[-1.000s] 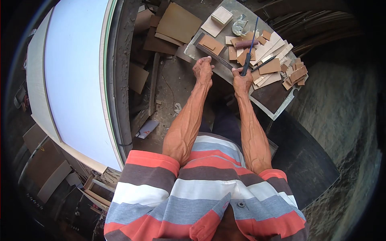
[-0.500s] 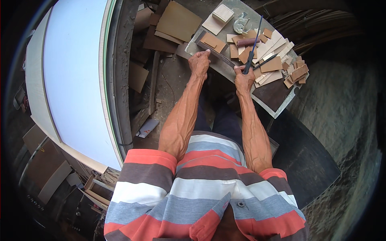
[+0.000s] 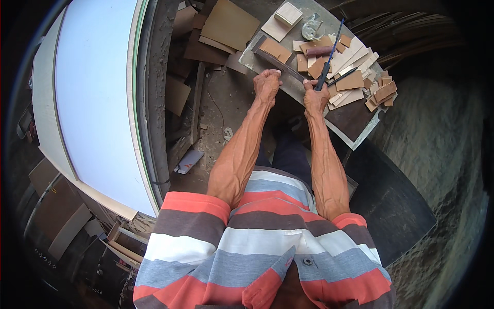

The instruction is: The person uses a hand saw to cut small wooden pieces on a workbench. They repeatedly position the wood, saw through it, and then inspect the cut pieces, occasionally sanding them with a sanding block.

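Observation:
My right hand point(image 3: 316, 95) is closed on a black-handled tool point(image 3: 322, 76) with a long, thin blue shaft pointing away from me, at the table's near edge. My left hand point(image 3: 266, 82) is pinched just left of it, beside a long dark strip point(image 3: 297, 73); whatever sits between those fingers is too small to name. A tan wooden piece point(image 3: 276, 49) lies at the strip's far end. To the right, loose pale and tan wood offcuts point(image 3: 352, 81), a maroon cylinder point(image 3: 319, 50) and a dark pencil-like stick are heaped. A clear tape-like roll point(image 3: 310, 30) lies behind them.
The worktable point(image 3: 247, 59) also bears stacked pale blocks point(image 3: 287, 15). A large white-faced sheet point(image 3: 95, 103) stands along the left. Brown board scraps point(image 3: 226, 26) and debris lie on the floor point(image 3: 211, 118). A dark panel point(image 3: 391, 201) is at the lower right.
Both hands have shifted slightly right, the right one also a little farther from me. My left hand went forward, then back a little. The tool moved along with my right hand.

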Available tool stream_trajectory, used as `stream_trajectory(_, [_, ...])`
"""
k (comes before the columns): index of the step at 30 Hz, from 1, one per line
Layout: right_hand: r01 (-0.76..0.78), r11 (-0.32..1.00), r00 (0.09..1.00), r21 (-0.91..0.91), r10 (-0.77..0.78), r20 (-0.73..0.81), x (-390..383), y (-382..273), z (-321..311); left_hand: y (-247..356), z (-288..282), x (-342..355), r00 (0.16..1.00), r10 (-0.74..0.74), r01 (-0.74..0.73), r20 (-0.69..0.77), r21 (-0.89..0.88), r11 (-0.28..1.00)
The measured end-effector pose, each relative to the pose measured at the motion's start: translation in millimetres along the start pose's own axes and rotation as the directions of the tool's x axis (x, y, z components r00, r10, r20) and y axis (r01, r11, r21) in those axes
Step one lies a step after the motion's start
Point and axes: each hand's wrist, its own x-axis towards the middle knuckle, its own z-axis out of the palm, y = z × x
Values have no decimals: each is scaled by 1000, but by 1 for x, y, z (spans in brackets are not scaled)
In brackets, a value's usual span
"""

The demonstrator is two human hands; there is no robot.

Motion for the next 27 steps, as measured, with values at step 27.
stream_trajectory(27, [-17,1000,1000,9,17,4,-2,1,2,8,8,-6,997,-65,59,-33,-154,986])
